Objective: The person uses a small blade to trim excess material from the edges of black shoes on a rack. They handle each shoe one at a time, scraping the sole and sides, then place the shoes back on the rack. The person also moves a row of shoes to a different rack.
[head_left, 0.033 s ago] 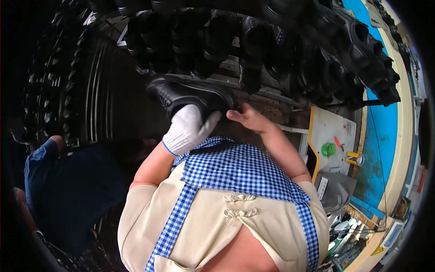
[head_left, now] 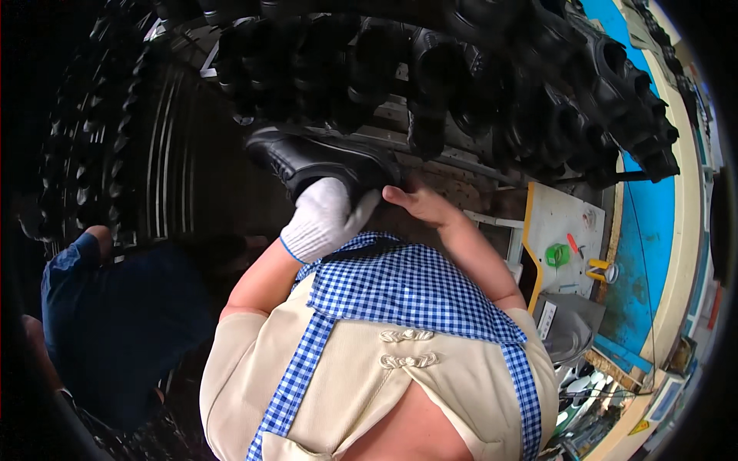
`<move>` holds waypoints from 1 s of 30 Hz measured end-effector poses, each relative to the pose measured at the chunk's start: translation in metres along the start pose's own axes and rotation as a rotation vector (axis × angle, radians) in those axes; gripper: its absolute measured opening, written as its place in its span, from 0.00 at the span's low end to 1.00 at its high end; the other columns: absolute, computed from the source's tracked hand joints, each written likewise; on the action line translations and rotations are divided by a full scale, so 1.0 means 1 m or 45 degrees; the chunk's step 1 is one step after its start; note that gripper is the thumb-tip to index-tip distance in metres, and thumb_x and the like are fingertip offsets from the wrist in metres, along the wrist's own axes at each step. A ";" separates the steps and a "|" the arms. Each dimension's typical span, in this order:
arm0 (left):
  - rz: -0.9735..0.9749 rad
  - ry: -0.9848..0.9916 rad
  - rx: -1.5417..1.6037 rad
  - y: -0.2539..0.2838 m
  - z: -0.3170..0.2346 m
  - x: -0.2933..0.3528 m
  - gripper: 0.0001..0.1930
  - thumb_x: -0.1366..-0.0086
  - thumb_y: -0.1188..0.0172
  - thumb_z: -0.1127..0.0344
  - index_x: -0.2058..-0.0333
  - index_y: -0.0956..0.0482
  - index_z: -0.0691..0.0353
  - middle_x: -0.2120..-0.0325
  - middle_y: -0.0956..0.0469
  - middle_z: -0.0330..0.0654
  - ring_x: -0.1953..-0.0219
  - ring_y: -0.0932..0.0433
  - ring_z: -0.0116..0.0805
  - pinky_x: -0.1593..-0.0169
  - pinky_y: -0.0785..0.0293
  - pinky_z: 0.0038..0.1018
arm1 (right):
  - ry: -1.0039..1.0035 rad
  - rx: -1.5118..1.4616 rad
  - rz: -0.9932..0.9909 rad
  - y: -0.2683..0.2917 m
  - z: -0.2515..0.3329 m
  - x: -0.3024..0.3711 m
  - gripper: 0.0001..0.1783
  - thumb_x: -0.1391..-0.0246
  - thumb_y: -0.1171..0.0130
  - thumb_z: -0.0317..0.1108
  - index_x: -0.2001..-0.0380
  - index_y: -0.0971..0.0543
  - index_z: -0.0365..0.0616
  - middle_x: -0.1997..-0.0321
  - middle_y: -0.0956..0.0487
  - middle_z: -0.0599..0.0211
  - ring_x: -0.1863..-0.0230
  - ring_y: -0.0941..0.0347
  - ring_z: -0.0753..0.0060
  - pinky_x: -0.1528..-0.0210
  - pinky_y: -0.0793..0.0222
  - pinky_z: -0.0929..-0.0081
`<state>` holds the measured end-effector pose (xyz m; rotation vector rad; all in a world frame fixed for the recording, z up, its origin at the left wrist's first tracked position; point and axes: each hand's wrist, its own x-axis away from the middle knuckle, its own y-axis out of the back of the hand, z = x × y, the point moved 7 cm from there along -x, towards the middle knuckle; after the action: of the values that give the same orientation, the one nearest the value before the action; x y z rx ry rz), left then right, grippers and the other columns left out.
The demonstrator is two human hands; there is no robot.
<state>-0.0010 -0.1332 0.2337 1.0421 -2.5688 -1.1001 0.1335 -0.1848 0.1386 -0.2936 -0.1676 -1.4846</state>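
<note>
A black leather lace-up shoe (head_left: 323, 160) is held out in front of my apron, its toe to the left and its heel to the right. My left hand (head_left: 323, 219), in a white knitted glove with a blue cuff edge, grips it at the foot opening, with part of the hand inside. My bare right hand (head_left: 421, 204) is at the heel end, thumb stretched toward the shoe. The other right fingers are lost in the dark behind the heel, so their hold is hidden.
Rows of black shoes (head_left: 438, 69) hang on a rack ahead. At the right stands a white table (head_left: 565, 223) with a green cup (head_left: 557, 254) and a yellow container (head_left: 600, 269). A person in dark blue (head_left: 131, 323) is at the left, near another shoe rack (head_left: 84, 154).
My gloved left hand and the shoe's opening have shifted slightly to the right. The shoe has turned a little; my right hand stays at the heel.
</note>
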 end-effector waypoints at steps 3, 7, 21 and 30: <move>0.068 -0.132 -0.063 -0.011 0.000 0.005 0.11 0.39 0.40 0.62 0.65 0.20 0.65 0.75 0.23 0.53 0.75 0.24 0.51 0.72 0.28 0.39 | -0.416 -0.245 -0.063 -0.008 -0.021 0.006 0.47 0.49 0.40 0.66 0.36 0.35 0.43 0.35 0.33 0.54 0.34 0.38 0.58 0.33 0.44 0.63; 0.312 -0.234 0.059 -0.002 -0.021 0.010 0.13 0.41 0.37 0.61 0.63 0.19 0.66 0.69 0.20 0.51 0.65 0.21 0.50 0.60 0.24 0.36 | -0.403 -0.686 -0.094 -0.009 -0.059 0.009 0.42 0.42 0.48 0.64 0.36 0.35 0.45 0.35 0.33 0.56 0.34 0.38 0.58 0.33 0.42 0.60; -1.083 0.333 1.579 0.057 0.100 0.026 0.29 0.45 0.34 0.72 0.43 0.32 0.64 0.55 0.23 0.41 0.52 0.25 0.32 0.45 0.28 0.29 | -0.158 -0.615 -0.028 0.015 -0.109 0.047 0.32 0.37 0.50 0.58 0.41 0.30 0.45 0.51 0.22 0.60 0.60 0.23 0.76 0.64 0.24 0.81; -0.334 0.050 0.921 0.102 0.024 -0.012 0.31 0.53 0.25 0.61 0.50 0.24 0.65 0.56 0.21 0.42 0.53 0.23 0.31 0.45 0.28 0.28 | 0.561 0.306 -0.325 0.031 0.062 0.039 0.11 0.45 0.40 0.22 0.59 0.18 0.41 0.67 0.19 0.71 0.79 0.31 0.87 0.78 0.38 0.88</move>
<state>-0.0563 -0.0620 0.2879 1.5490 -2.9123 -0.1368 0.1716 -0.2018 0.2063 0.2597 -0.0277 -1.7249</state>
